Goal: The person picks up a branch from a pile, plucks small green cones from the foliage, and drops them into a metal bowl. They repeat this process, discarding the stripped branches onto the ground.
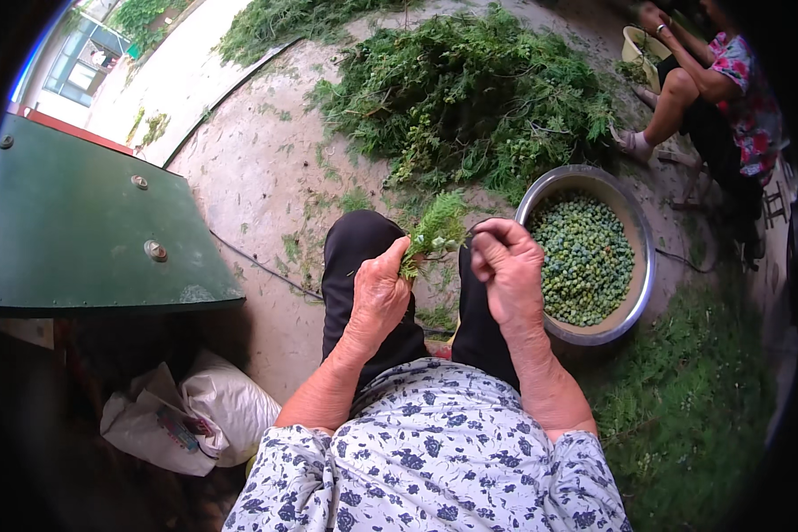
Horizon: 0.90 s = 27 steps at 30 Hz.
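A feathery green conifer sprig with a few pale cones on it is held over my knees. My left hand is closed around its lower end. Just right of the sprig's tip is my right hand, fingers curled and thumb bent in against them; whatever they pinch, if anything, is too small to make out. Close by my right hand stands a wide metal basin, partly filled with small round blue-green cones.
A large heap of cut conifer branches lies ahead. More greenery spreads at the lower right. A green metal panel juts in at left, above a white sack. Another person sits at upper right near a yellowish tub. A cable crosses the floor.
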Motion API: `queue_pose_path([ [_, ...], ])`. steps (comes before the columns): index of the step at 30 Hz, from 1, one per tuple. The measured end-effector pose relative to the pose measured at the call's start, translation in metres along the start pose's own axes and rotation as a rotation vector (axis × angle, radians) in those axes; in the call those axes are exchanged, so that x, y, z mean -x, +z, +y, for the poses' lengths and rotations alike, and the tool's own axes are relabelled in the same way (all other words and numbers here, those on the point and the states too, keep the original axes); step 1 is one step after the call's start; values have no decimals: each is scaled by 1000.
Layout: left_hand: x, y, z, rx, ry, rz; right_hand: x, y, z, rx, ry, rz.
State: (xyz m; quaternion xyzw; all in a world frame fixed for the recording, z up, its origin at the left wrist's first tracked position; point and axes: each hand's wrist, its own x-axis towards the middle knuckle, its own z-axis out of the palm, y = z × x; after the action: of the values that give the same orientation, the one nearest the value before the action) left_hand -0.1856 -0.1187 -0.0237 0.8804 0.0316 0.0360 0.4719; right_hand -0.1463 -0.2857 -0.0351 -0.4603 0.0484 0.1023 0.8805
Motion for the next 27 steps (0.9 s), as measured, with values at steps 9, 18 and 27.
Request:
queue_pose_path([
  [9,2,7,-3,56,5,-10,9,10,1,337,-129,-111],
  [18,9,10,-13,112,-21,-76,-8,-11,-13,-189,-79,34],
  [27,5,8,2,-227,49,2,13,8,-17,449,-118,-158],
])
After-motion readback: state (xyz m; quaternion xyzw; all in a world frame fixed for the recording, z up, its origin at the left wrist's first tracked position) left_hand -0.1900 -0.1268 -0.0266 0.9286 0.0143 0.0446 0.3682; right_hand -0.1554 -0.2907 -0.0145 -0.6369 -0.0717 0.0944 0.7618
